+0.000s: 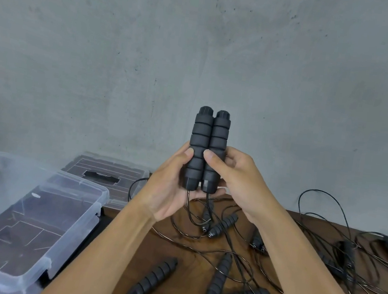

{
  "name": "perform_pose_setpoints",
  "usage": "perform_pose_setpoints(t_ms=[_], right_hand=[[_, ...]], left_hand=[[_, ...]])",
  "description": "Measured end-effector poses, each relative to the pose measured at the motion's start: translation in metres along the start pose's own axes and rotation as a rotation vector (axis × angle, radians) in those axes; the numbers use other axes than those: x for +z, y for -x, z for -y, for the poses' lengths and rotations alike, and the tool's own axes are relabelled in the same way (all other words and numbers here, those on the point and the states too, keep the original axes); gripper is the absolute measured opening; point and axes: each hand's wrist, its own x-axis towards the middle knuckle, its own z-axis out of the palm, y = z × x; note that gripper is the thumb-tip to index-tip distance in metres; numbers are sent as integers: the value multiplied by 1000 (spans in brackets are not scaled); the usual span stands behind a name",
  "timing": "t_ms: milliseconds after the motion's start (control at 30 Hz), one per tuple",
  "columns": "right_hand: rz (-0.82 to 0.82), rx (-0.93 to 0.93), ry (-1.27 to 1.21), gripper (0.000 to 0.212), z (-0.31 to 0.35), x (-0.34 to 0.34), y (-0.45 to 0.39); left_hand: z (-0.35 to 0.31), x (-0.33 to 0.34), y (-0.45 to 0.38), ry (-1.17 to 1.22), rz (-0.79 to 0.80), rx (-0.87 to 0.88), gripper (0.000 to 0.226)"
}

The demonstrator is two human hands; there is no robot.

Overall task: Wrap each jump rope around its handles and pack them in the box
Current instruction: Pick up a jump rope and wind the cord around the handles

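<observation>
Beside the clear box point(74, 207) (nothing inside), left hand point(169, 188) and right hand point(235, 180) grip paired handles point(206, 148).

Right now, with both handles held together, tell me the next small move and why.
Probably start winding the cord around the paired handles. The left hand and right hand hold them upright side by side, their cord hangs loose below, unwrapped, and the clear box on the left holds no rope yet.

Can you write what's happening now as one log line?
step: handles paired | left hand + right hand: grip two handles upright | cord: unwrapped | box: empty
</observation>
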Motion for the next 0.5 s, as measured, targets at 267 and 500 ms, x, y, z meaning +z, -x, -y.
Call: perform_pose_setpoints(t_ms=[267,500], right_hand=[[79,32,-14,29,13,-1,-3],[38,-80,101,25,32,-2,-12]], left_hand=[[-5,8,0,-15,-19,22,43],[-10,15,-5,-26,2,-7,60]])
